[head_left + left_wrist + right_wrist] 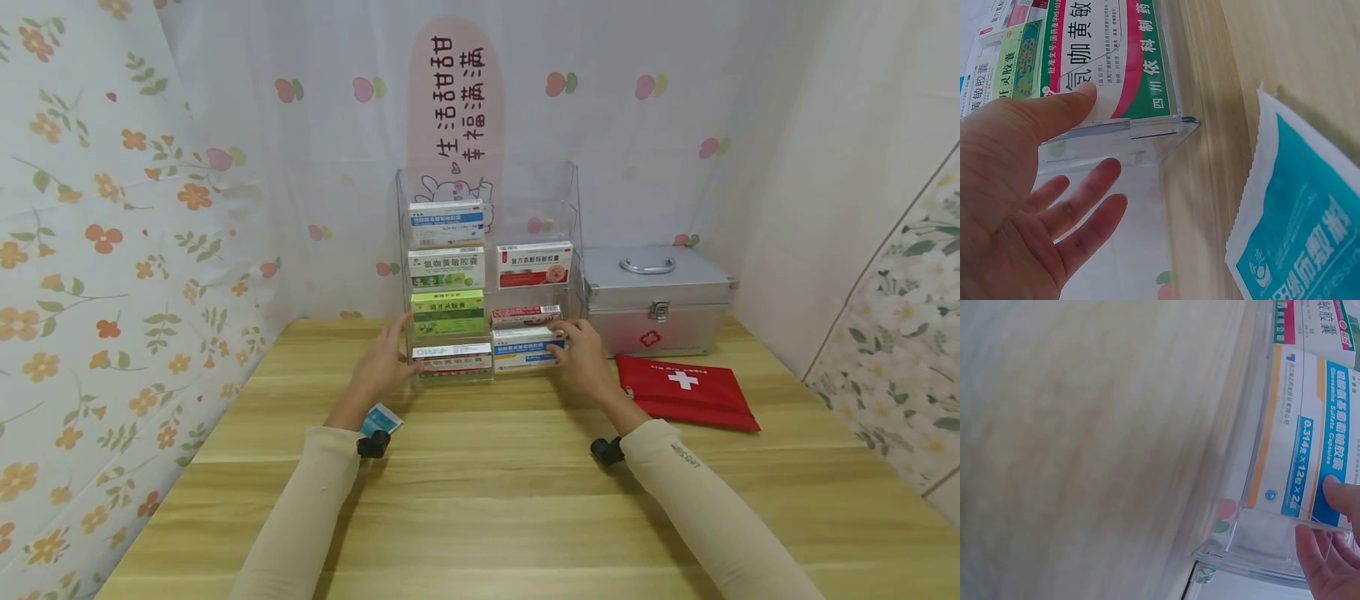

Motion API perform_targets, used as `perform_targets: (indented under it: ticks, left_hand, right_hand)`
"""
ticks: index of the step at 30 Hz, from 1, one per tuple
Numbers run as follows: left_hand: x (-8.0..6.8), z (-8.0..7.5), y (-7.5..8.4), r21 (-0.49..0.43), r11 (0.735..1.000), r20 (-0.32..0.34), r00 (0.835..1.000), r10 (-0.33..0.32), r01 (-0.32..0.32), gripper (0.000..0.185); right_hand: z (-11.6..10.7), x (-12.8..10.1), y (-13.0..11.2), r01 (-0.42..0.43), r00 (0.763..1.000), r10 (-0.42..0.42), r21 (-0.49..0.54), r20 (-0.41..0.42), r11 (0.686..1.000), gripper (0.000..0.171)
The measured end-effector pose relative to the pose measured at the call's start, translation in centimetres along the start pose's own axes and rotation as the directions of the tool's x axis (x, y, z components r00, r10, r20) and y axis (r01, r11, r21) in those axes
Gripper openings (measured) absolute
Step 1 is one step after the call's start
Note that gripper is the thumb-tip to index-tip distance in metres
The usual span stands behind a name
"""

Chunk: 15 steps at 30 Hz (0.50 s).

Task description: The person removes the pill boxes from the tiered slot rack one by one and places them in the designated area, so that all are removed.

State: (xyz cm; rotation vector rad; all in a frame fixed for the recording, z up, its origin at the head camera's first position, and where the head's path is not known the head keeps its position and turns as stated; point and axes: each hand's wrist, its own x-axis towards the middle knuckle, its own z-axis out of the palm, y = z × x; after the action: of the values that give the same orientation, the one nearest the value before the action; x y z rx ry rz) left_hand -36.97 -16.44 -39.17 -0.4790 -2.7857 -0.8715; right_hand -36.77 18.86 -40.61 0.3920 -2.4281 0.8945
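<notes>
A clear display rack (528, 298) stands on the table with medicine boxes in its tiers. At its lower left corner is my left hand (380, 367), thumb touching the front of a green, white and pink capsule box (1110, 69), other fingers spread loosely beside the rack wall. My right hand (588, 362) grips the lower right side: its thumb rests on a blue and white glucosamine capsule box (1310, 444), while its fingers bend by the rack's side edge. A red and white box (525, 315) shows just behind. Below the left wrist lies a teal dressing packet (1297, 231).
Right of the rack stands a silver first-aid case (652, 312) with a handle. In front of it lies a red first-aid pouch (690, 396). Several more boxes, including a green one (448, 315), fill the upper tiers. A patterned curtain (330, 125) hangs behind.
</notes>
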Motion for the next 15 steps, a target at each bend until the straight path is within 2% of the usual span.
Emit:
perform_targets:
  ticks: [7,15]
  left_hand:
    - [0.07,0.23,0.31,-0.048,0.999,0.04,0.999,-0.016,0.018,0.104]
    - [0.12,0.25,0.38,-0.047,0.998,0.032,0.999,-0.033,0.035,0.102]
  right_hand:
    - [0.0,0.03,0.21,0.009,1.0,-0.009,0.032,-0.011,0.999,0.034]
    - [0.24,0.05,0.58,0.016,1.0,-0.014,0.048,-0.027,0.999,0.032]
